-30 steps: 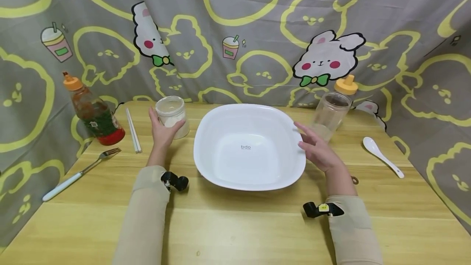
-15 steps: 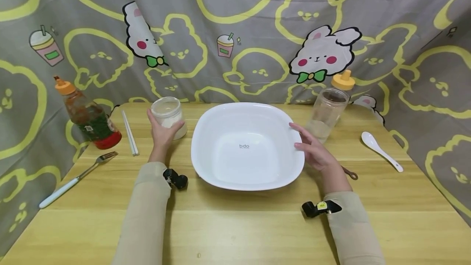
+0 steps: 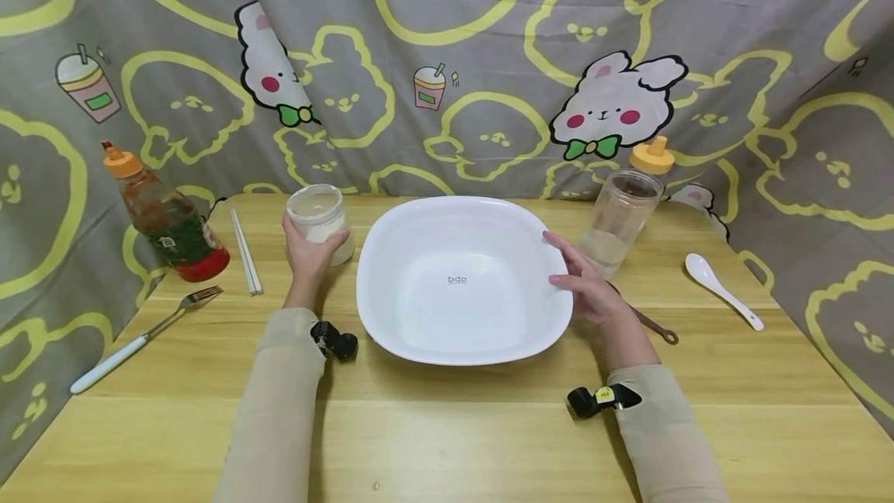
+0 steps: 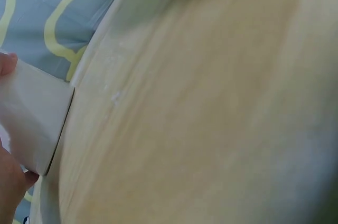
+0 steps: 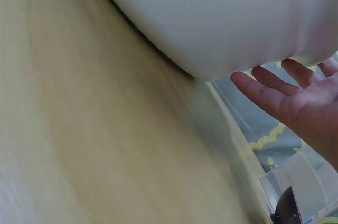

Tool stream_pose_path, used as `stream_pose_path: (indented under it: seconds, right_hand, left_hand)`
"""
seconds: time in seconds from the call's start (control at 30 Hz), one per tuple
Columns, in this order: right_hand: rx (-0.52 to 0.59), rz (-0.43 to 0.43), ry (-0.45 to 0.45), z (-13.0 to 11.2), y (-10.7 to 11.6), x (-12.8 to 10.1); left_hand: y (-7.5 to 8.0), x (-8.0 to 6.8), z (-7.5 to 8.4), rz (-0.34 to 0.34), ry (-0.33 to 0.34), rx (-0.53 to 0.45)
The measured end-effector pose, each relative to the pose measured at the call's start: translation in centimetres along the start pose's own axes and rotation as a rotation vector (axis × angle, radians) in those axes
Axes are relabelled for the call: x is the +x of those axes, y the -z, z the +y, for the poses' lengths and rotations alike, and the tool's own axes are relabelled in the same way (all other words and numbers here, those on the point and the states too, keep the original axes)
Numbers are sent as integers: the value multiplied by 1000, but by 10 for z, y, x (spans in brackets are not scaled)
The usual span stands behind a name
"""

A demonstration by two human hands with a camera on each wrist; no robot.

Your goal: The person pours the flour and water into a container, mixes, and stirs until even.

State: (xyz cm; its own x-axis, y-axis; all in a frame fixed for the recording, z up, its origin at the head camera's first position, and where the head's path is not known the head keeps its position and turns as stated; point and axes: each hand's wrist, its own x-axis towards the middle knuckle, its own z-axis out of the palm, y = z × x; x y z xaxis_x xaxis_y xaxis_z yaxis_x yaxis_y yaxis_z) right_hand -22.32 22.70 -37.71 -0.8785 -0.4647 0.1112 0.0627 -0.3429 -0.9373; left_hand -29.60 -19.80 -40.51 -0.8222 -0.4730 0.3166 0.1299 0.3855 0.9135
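Note:
A clear jar [image 3: 318, 233] partly filled with white powder stands at the back left, also visible as a pale jar [image 4: 34, 113] at the edge of the left wrist view. My left hand [image 3: 306, 256] grips its side, thumb in front. The large white basin [image 3: 457, 324] rests mid-table, its inside bare but for a small printed logo. Against its right wall lies my right hand [image 3: 590, 289]. In the right wrist view this hand's extended fingers [image 5: 261, 96] touch the basin's outer wall [image 5: 222, 28], palm turned toward it.
A red sauce bottle [image 3: 174, 235], chopsticks [image 3: 246, 253] and a fork [image 3: 150, 332] lie left. To the right are a clear tall jar [image 3: 621, 216], an orange-capped bottle [image 3: 653, 155], a white spoon [image 3: 722, 291] and a brown handle [image 3: 653, 323]. A curtain [image 3: 447, 146] hangs behind.
The basin has slid slightly left, with my right hand following along its side. More of the brown handle shows beside the right wrist. My left hand stays on the jar of powder.

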Motion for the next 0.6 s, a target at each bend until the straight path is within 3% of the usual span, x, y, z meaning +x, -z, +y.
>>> stream_pose_path:
  seconds: [0.13,0.27,0.6]
  right_hand:
    - [-12,6,-5,0,0,-1]
    - [-12,12,-3,-1,0,-3]
    - [-26,12,4,-1,-6,-6]
  left_hand:
    - [0,-3,4,1,-21,-31]
    - [2,-4,17,-22,-41,-33]
    - [16,-2,51,-82,-225,-17]
